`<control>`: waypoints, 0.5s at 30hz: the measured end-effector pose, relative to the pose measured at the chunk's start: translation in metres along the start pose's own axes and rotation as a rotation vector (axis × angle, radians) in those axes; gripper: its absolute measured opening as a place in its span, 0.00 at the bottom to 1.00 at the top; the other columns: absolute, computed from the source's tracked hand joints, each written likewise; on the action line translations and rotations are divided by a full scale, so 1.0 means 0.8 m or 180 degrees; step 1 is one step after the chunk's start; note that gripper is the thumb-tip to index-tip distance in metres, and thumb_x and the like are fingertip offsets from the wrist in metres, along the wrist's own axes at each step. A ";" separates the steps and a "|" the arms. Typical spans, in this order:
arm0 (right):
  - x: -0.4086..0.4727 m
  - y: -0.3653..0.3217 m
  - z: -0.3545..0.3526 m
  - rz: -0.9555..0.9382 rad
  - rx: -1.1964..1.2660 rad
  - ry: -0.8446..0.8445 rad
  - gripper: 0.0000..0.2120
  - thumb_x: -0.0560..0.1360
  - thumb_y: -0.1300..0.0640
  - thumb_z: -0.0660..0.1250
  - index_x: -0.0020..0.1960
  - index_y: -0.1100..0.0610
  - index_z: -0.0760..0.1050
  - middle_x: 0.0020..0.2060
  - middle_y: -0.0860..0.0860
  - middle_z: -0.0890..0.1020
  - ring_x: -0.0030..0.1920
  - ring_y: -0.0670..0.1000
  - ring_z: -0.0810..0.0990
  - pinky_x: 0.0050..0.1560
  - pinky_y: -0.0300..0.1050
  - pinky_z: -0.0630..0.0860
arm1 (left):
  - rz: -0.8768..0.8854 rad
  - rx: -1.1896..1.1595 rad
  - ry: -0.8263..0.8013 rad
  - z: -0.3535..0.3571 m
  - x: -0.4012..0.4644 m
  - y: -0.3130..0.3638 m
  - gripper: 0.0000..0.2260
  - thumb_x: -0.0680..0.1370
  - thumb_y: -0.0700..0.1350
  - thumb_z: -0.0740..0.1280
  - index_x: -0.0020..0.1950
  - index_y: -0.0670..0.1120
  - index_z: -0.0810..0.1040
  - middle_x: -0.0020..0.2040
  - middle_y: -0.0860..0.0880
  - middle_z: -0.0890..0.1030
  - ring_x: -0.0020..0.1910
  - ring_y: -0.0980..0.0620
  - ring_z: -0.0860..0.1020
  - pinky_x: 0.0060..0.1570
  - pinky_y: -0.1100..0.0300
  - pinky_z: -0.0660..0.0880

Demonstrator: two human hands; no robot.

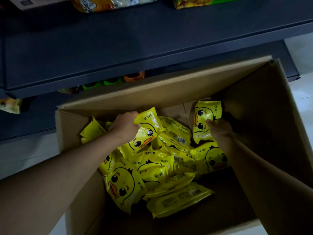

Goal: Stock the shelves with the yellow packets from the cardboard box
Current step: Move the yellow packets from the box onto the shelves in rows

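Forearms come in from the bottom corners and reach down into an open cardboard box (169,92) that sits on a pale floor. Nearest the camera, loose yellow packets (152,175) lie heaped on the box bottom, pointing every which way; one at the near left (121,185) lies with its long axis running near to far, cartoon duck face up, orange bill toward the left. Several carry the word "CKAK" in white, along with Chinese writing too small to make out (one flipped packet shows a barcode).

Farther in, the left hand (124,127) has its fingers curled round the upper end of a packet (145,133), which slants from upper right down to lower left, duck face showing, bill pointing right. The right hand (220,128) grips another packet (205,120) near the far right corner of the box; its thumb lies across the front, and the packet stands with its long axis roughly upright in the view, "CKAK" running down its right edge. Another yellow packet (92,131) leans against the left wall.

Beyond the box's far flap runs a dark shelf (118,48), its front edge slanting across the view. Green and orange goods (118,79) peek out beneath it. On top, at the far edge, sit other snack bags (94,4), partly cut off.
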State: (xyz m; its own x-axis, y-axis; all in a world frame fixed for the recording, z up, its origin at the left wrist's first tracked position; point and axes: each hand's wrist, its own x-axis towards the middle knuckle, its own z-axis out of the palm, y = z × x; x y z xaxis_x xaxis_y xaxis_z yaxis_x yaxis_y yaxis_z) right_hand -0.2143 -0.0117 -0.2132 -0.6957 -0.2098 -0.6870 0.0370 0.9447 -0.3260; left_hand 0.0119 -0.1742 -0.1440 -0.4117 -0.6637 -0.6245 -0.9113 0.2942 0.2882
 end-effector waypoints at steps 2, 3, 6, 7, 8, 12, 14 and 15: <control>-0.012 -0.009 -0.003 -0.0096 -0.0229 0.0025 0.21 0.79 0.50 0.60 0.62 0.66 0.72 0.60 0.63 0.76 0.61 0.62 0.75 0.55 0.48 0.71 | -0.0006 -0.0057 0.0038 -0.009 -0.006 0.004 0.09 0.77 0.44 0.66 0.54 0.42 0.76 0.54 0.41 0.80 0.57 0.39 0.76 0.52 0.50 0.74; -0.022 -0.012 -0.005 -0.0155 -0.0395 0.0065 0.22 0.79 0.49 0.60 0.61 0.67 0.72 0.59 0.63 0.77 0.60 0.62 0.75 0.54 0.48 0.72 | -0.0018 -0.0066 0.0050 -0.014 -0.011 0.006 0.09 0.77 0.44 0.66 0.55 0.42 0.76 0.55 0.41 0.80 0.57 0.39 0.76 0.53 0.50 0.74; -0.055 -0.019 -0.023 -0.0488 -0.0632 -0.0010 0.19 0.79 0.51 0.61 0.60 0.67 0.73 0.56 0.62 0.79 0.57 0.61 0.77 0.50 0.46 0.73 | -0.0018 -0.0082 0.0083 -0.030 -0.026 0.015 0.09 0.78 0.44 0.65 0.56 0.42 0.75 0.57 0.41 0.79 0.58 0.40 0.76 0.53 0.53 0.73; -0.066 -0.021 -0.033 -0.0610 -0.0593 -0.0038 0.18 0.79 0.53 0.62 0.59 0.67 0.74 0.54 0.62 0.79 0.55 0.61 0.78 0.47 0.45 0.72 | -0.0009 -0.0090 0.0093 -0.036 -0.034 0.018 0.09 0.78 0.43 0.64 0.57 0.43 0.75 0.58 0.41 0.79 0.58 0.40 0.75 0.52 0.54 0.72; -0.077 -0.023 -0.044 -0.0735 -0.0599 -0.0031 0.16 0.78 0.54 0.62 0.58 0.67 0.74 0.53 0.63 0.80 0.53 0.61 0.78 0.45 0.45 0.70 | 0.0006 -0.0096 0.0109 -0.044 -0.041 0.023 0.10 0.79 0.43 0.63 0.60 0.43 0.75 0.60 0.41 0.78 0.59 0.40 0.75 0.53 0.55 0.71; -0.122 -0.044 -0.100 -0.1209 -0.0617 0.0048 0.14 0.78 0.53 0.61 0.58 0.62 0.69 0.53 0.61 0.78 0.46 0.57 0.75 0.42 0.44 0.66 | 0.0043 -0.0213 0.0216 -0.082 -0.081 0.048 0.16 0.80 0.43 0.62 0.67 0.43 0.71 0.66 0.42 0.75 0.64 0.42 0.73 0.61 0.54 0.71; -0.144 -0.058 -0.132 -0.1412 -0.0574 -0.0009 0.14 0.78 0.53 0.62 0.59 0.60 0.68 0.53 0.60 0.77 0.45 0.56 0.75 0.42 0.46 0.71 | 0.0098 -0.0212 0.0308 -0.105 -0.105 0.064 0.17 0.80 0.43 0.62 0.69 0.43 0.70 0.67 0.42 0.74 0.64 0.42 0.73 0.60 0.55 0.70; -0.157 -0.067 -0.150 -0.1533 -0.0591 -0.0038 0.14 0.78 0.53 0.61 0.59 0.59 0.68 0.52 0.59 0.78 0.46 0.56 0.76 0.43 0.47 0.74 | 0.0118 -0.0205 0.0354 -0.118 -0.119 0.072 0.18 0.80 0.43 0.62 0.71 0.43 0.69 0.68 0.42 0.73 0.65 0.43 0.72 0.60 0.56 0.69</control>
State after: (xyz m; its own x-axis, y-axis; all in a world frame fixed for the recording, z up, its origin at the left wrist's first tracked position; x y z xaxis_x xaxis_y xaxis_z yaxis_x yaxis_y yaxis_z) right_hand -0.2146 -0.0057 -0.0316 -0.5941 -0.6340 -0.4951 -0.4144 0.7687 -0.4871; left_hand -0.0006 -0.1593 0.0008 -0.4385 -0.7264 -0.5293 -0.8916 0.2775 0.3578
